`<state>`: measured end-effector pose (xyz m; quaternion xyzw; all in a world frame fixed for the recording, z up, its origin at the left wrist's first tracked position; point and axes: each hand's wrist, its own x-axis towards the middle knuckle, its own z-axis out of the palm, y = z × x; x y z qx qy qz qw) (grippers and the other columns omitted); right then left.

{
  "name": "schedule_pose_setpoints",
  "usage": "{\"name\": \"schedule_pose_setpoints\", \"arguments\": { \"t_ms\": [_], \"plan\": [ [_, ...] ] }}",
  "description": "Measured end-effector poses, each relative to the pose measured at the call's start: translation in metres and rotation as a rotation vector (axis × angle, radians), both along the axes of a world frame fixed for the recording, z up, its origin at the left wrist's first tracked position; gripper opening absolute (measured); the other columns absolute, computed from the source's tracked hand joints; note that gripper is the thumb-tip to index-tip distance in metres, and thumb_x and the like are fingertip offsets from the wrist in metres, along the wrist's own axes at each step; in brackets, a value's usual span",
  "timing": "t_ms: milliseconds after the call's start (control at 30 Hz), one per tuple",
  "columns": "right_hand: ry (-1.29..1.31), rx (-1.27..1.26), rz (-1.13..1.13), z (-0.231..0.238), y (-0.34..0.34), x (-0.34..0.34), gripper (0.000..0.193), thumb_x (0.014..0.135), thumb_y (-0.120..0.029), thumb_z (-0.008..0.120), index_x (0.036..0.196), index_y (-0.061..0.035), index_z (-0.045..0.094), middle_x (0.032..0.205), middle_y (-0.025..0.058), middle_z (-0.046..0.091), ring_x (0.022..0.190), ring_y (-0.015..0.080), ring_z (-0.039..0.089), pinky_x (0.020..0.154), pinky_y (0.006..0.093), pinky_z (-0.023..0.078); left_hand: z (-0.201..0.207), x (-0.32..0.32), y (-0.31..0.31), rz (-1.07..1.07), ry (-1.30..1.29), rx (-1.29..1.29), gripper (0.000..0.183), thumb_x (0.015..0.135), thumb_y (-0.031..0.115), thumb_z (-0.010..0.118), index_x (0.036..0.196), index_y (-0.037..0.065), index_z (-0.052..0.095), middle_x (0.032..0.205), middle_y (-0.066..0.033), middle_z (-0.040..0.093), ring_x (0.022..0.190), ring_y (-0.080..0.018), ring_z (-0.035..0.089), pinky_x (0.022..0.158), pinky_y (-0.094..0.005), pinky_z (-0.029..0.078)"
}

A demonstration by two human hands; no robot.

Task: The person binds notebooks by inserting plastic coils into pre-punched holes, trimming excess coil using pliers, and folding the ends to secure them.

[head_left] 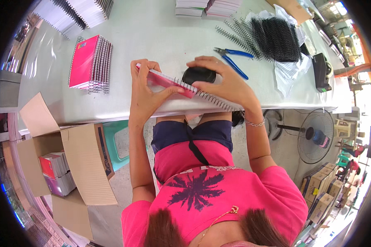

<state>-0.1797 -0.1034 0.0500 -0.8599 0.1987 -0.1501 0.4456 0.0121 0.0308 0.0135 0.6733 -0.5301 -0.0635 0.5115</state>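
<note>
My left hand (146, 86) grips a pink-covered notebook (165, 79), held tilted above the table's front edge with its fingers on the far corner and its thumb along the near side. A black spiral coil (212, 99) runs through part of the notebook's edge, and its loose end trails right, under my right wrist. My right hand (224, 80) curves around a black rounded object (199, 75), fingers over its far side. The right thumb lies by the coil where it leaves the notebook. I cannot tell what the black object is.
Blue-handled cutting pliers (233, 59) lie beyond my right hand, near a heap of black coils (275, 39). A stack of pink spiral notebooks (84, 61) stands left. A black tape dispenser (320, 72) sits far right. Below are an open carton (88, 164) and a fan (315, 136).
</note>
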Motion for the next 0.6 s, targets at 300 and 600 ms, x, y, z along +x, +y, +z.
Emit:
{"name": "schedule_pose_setpoints", "arguments": {
  "t_ms": [300, 600],
  "plan": [
    [-0.144, 0.657, 0.095, 0.013, -0.004, -0.008, 0.049, 0.087, -0.016, 0.069, 0.133, -0.0015, 0.059, 0.128, 0.0081, 0.06, 0.118, 0.0163, 0.054, 0.106, 0.0309, 0.039, 0.002, -0.002, 0.001, -0.027, 0.046, 0.012, 0.065, 0.054, 0.023, 0.095, 0.1, 0.005, 0.053, 0.104, -0.0076, 0.042, 0.098, -0.0253, 0.048, 0.084, -0.0378, 0.043],
    [-0.056, 0.382, 0.038, 0.013, -0.005, 0.005, 0.053, 0.088, -0.022, 0.073, 0.134, -0.0008, 0.057, 0.126, 0.0074, 0.061, 0.115, 0.0154, 0.055, 0.104, 0.0306, 0.04, -0.013, 0.003, 0.003, -0.078, 0.177, -0.009, 0.077, 0.056, 0.022, 0.095, 0.114, 0.004, 0.048, 0.111, -0.0074, 0.044, 0.104, -0.0239, 0.048, 0.091, -0.0364, 0.042]
  ]
}}
